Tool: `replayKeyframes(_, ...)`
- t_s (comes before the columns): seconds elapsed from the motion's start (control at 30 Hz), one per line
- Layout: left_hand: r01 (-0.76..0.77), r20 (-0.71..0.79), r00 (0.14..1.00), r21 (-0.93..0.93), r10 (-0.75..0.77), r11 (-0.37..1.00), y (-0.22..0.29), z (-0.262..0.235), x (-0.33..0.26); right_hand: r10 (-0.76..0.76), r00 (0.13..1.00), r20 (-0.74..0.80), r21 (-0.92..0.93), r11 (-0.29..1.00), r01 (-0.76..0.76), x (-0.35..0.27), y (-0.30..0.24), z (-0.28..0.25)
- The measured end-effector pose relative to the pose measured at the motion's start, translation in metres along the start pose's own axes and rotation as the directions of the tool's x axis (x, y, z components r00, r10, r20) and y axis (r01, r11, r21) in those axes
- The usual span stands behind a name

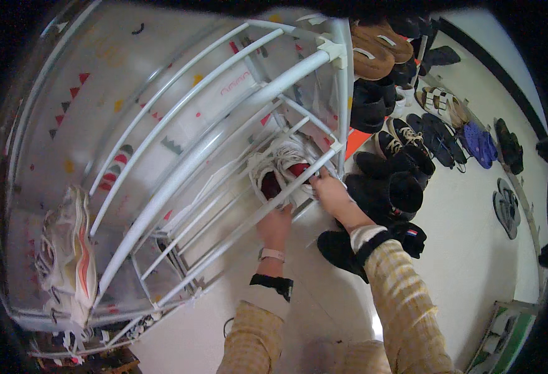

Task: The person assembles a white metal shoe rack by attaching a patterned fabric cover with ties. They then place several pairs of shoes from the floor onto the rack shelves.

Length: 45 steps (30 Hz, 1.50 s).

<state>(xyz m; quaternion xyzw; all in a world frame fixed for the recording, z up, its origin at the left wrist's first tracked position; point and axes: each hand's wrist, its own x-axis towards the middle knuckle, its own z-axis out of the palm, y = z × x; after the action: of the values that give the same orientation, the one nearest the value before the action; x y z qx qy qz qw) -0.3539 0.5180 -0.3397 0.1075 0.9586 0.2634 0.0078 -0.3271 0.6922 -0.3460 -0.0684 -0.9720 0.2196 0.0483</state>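
A pair of white lace-up shoes with dark red insoles sits side by side on the low level of a white tube rack (pixel 224 265), heels toward me. My right hand (pixel 333 194) closes on the heel of the right white shoe (pixel 299 156), its fingertips at the red insole. My left hand (pixel 274 225) is at the heel of the left white shoe (pixel 256 171). It is blurred, and its fingers are partly hidden behind a rack bar, so I cannot tell whether it grips the shoe.
A translucent printed cover (pixel 118 81) wraps the rack. At its left end hangs a pale shoe (pixel 77 249). Black boots (pixel 386 193) stand close right of my right hand. Sandals (pixel 439 103), purple clogs (pixel 479 144) and grey slippers (pixel 506 209) lie farther right. A green-sided box (pixel 501 336) is lower right.
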Motion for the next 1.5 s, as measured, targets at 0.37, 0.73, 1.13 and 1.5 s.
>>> replayKeyframes(0.37,-0.389,0.224,0.908,0.135,0.355,0.911,-0.036,0.057,0.019,0.105,0.982,-0.156,0.092,0.991,-0.092,-0.029,-0.030,0.015)
replayKeyframes(0.73,-0.640,-0.212,0.757,-0.435,0.618,0.634,0.013,-0.001,-0.154,0.727,0.638,-0.253,0.631,0.624,-0.461,-0.485,0.056,-0.204)
replayKeyframes(1.13,-0.657,0.183,0.095,-0.727,0.978,0.200,0.212,0.024,-0.381,0.809,0.178,-0.560,-0.229,0.055,-0.972,-0.792,0.233,-0.194)
replayKeyframes(1.5,-0.695,0.343,-0.021,-0.680,0.939,0.233,0.209,0.017,-0.392,0.934,-0.129,-0.332,0.218,-0.057,-0.974,-0.756,0.261,-0.235)
